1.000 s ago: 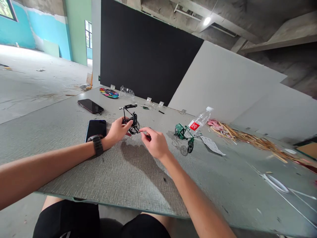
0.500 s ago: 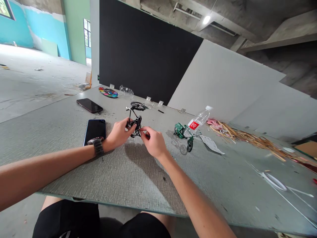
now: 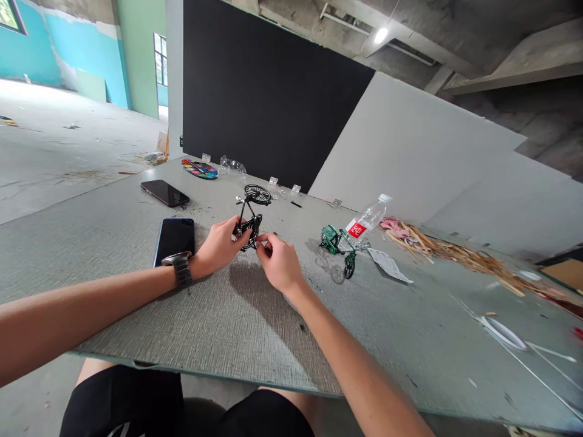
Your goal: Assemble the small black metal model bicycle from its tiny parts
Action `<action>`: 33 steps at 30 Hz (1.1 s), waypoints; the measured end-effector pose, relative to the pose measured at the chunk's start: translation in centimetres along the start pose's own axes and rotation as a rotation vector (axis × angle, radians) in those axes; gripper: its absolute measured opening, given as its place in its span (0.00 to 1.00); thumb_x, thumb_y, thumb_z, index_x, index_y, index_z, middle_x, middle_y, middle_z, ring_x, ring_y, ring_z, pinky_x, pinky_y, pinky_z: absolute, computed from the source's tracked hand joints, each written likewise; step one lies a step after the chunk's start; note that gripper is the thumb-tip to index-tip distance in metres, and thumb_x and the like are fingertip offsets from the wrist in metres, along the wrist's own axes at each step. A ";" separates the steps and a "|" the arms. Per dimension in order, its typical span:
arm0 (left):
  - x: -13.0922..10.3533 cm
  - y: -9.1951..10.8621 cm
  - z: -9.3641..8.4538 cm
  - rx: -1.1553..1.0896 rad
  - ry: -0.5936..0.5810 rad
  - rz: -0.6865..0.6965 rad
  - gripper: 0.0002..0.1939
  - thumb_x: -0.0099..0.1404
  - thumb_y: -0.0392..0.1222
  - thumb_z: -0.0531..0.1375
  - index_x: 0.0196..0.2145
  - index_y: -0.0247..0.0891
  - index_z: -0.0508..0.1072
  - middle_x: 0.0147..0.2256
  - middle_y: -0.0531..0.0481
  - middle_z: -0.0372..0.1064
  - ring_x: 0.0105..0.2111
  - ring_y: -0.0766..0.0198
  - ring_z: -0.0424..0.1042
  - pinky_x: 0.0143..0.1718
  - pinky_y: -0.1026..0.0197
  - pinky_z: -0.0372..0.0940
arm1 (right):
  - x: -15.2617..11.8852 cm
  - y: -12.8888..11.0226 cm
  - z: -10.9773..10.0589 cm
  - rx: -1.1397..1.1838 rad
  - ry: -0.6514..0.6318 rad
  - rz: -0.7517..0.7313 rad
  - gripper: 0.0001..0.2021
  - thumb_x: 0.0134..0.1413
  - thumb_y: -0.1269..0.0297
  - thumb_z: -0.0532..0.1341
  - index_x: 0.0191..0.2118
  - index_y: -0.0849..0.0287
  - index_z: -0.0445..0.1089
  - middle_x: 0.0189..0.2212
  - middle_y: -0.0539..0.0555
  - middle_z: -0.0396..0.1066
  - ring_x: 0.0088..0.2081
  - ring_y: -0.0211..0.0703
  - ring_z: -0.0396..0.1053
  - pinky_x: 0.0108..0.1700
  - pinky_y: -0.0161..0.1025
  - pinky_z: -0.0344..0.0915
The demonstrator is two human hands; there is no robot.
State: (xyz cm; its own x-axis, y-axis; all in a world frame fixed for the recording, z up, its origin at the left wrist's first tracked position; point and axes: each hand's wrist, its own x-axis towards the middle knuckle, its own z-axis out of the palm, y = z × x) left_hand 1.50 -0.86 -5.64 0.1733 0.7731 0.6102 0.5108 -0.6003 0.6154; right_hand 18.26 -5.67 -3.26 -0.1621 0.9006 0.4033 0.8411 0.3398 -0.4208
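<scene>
A small black model bicycle [image 3: 252, 221] is held above the table between my two hands, one wheel tipped away from me toward the black panel. My left hand [image 3: 221, 244] is closed around its rear part, thumb pressed on the frame. With thumb and fingertips pinched, my right hand [image 3: 279, 260] grips the bicycle's near lower side; any smaller part in that pinch is hidden. To the right, a green model bicycle [image 3: 337, 243] stands on the table beside a clear plastic bottle [image 3: 371, 213] with a red label.
Two phones, one dark [image 3: 164, 193] and one blue-edged [image 3: 175, 237], lie left of my hands. A paint palette [image 3: 200, 169] and clear plastic packaging [image 3: 232, 167] sit at the back. Rightward are a paper sheet [image 3: 389, 266], wood strips [image 3: 437, 246] and a white ring [image 3: 504, 334].
The black bicycle has turned slightly, its far wheel shifting a little right and showing more of its spokes. Both hands keep their hold, the right shifting slightly.
</scene>
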 end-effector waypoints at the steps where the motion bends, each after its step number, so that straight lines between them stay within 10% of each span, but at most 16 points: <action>1: 0.0 0.0 0.0 -0.001 0.001 0.000 0.07 0.67 0.45 0.57 0.36 0.39 0.70 0.32 0.48 0.73 0.29 0.62 0.70 0.32 0.63 0.61 | 0.0 0.0 0.0 -0.001 0.000 0.003 0.09 0.62 0.64 0.54 0.42 0.58 0.71 0.24 0.50 0.72 0.24 0.39 0.65 0.27 0.34 0.53; 33: 0.1 -0.1 0.0 -0.045 -0.028 -0.020 0.08 0.68 0.44 0.57 0.37 0.36 0.71 0.27 0.51 0.72 0.26 0.64 0.68 0.30 0.63 0.59 | 0.0 0.8 -0.5 -0.211 -0.065 -0.133 0.07 0.68 0.63 0.53 0.42 0.57 0.66 0.32 0.55 0.75 0.30 0.43 0.71 0.29 0.35 0.54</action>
State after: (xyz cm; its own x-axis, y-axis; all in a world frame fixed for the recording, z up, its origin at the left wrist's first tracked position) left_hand 1.46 -0.72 -5.60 0.1877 0.7900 0.5837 0.4765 -0.5929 0.6492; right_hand 19.25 -5.54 -3.18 -0.3056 0.8696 0.3878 0.8980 0.3986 -0.1862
